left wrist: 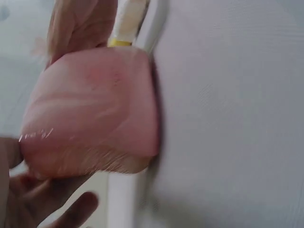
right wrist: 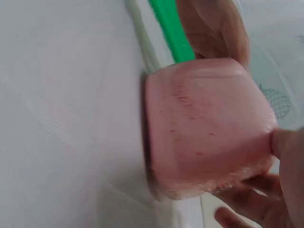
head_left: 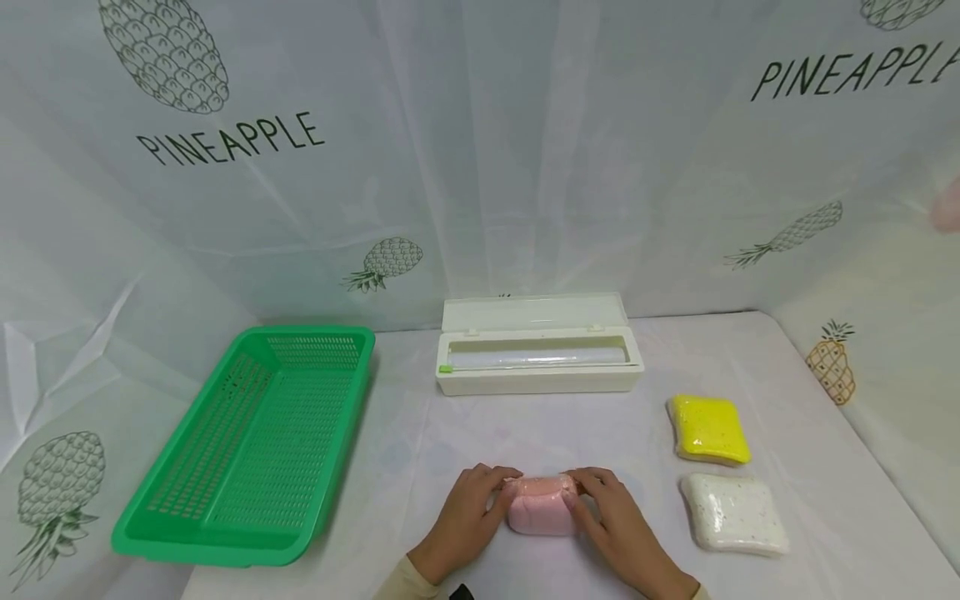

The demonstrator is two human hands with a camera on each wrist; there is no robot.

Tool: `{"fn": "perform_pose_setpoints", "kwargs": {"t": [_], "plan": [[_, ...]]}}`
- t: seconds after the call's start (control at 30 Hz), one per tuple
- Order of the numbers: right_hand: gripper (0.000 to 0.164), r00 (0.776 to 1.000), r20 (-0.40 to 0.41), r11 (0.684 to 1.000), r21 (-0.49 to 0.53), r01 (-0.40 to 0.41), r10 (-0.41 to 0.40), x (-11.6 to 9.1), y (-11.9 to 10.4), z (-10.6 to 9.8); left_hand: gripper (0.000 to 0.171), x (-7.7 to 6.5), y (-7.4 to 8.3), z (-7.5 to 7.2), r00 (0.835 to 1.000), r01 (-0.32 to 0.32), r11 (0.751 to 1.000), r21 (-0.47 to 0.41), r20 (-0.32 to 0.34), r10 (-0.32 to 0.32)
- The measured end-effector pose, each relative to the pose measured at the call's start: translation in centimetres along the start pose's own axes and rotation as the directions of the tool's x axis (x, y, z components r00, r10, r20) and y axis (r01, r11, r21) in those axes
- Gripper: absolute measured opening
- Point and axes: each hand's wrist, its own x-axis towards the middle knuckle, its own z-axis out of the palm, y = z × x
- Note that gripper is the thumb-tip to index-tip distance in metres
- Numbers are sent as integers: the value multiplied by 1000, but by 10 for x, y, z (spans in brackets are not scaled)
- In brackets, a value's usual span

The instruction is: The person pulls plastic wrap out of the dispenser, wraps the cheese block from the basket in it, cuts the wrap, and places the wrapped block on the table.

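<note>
A pink block (head_left: 543, 510), with clear film shining on its surface, is on the white cloth near the front of the table. My left hand (head_left: 468, 510) holds its left end, thumb on the near side and fingers curling over the far edge. At the opposite end, my right hand (head_left: 617, 527) grips it likewise between thumb and fingers. In the left wrist view, the block (left wrist: 95, 109) is close up, its film wrinkled along one edge. The right wrist view shows fine creases across the block's face (right wrist: 209, 114). What the block is made of cannot be told.
Behind the hands stands a white film dispenser (head_left: 538, 383), lid raised, with a roll inside. A green plastic basket (head_left: 330, 467) lies at the left. Two film-covered blocks, yellow (head_left: 708, 428) and white (head_left: 735, 512), lie at the right. Pineapple-printed cloth (head_left: 525, 167) encloses the table.
</note>
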Motion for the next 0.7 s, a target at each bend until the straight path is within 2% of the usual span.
{"fn": "perform_pose_setpoints", "kwargs": {"t": [0.07,0.13,0.23,0.37,0.5,0.7], "plan": [[31,999,-37,1000,3,-23,23,2,0,4,28,3,-2,4,999,31,999,-28,-43,-32],[36,997,-78,1000,3,-12,12,4,1,6,25,6,-4,8,995,33,999,-40,-97,-36],[40,992,-122,1000,-13,23,-25,4,2,8,19,11,-5,11,985,-8,999,-32,-171,3],[50,993,-113,999,-34,41,-45,1,5,9,17,18,-8,12,970,-50,999,12,-236,51],[56,995,-90,998,-59,38,-43,-2,6,10,18,20,-13,13,967,-37,995,91,-249,59],[62,993,-76,990,-114,81,-90,-4,5,12,19,17,-20,13,982,62,987,147,-186,-34]]}}
